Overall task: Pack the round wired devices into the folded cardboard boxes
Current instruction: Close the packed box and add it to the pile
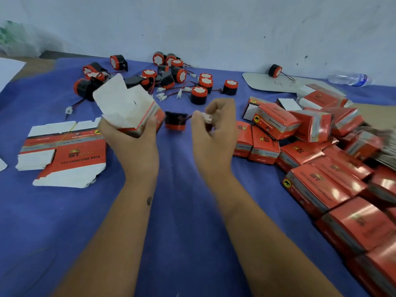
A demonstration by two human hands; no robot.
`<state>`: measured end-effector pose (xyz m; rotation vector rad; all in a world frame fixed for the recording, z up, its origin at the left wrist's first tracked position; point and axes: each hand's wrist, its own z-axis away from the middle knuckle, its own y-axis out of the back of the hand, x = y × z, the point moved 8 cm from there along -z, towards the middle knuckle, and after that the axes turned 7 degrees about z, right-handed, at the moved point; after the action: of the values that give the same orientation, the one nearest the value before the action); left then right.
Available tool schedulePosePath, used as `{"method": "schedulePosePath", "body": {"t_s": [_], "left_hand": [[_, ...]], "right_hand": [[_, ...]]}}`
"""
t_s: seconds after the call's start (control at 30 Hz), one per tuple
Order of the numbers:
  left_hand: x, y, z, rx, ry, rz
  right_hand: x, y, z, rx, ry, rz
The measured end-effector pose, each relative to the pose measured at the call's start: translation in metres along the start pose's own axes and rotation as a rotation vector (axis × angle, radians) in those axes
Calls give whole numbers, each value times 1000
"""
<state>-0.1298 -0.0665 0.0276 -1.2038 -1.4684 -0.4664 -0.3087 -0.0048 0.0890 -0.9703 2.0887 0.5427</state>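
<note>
Head view: left hand [130,133] clamped round an open box [132,108], mouth tilted toward the device. Right hand [214,127] pinching a white plug [206,119], seemingly dangling the round device [175,123] by its wire for loading. Beyond, loose devices [199,94]; rightward, packed boxes [310,159].

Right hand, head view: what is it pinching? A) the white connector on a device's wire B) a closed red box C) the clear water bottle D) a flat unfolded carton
A: the right hand pinches the small white plastic connector, its wire running to the round black-and-red wired device beside the open red-and-white cardboard box in the left hand.
</note>
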Motion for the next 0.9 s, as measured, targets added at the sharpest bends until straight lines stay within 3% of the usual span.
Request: {"method": "schedulePosePath", "body": {"t_s": [0.13,0.2,0.3,0.4,0.47,0.67,0.9], "left_hand": [[16,9,1,47,-89,66],[17,7,1,23,-91,77],[9,-5,2,-69,-22,65],[-4,-20,7,-193,65,13],[-11,-26,10,-234,102,-3],[-26,-22,7,-181,216,37],[-36,-17,6,-124,335,102]], "right_hand": [[-7,36,-13,234,-129,-330],[1,47,-13,278,-173,-284],[16,57,-5,260,-196,6],[27,48,-4,100,-102,398],[37,32,-2,-89,-90,479],[50,-16,27,-514,-162,314],[50,-32,39,-731,-121,278]]}}
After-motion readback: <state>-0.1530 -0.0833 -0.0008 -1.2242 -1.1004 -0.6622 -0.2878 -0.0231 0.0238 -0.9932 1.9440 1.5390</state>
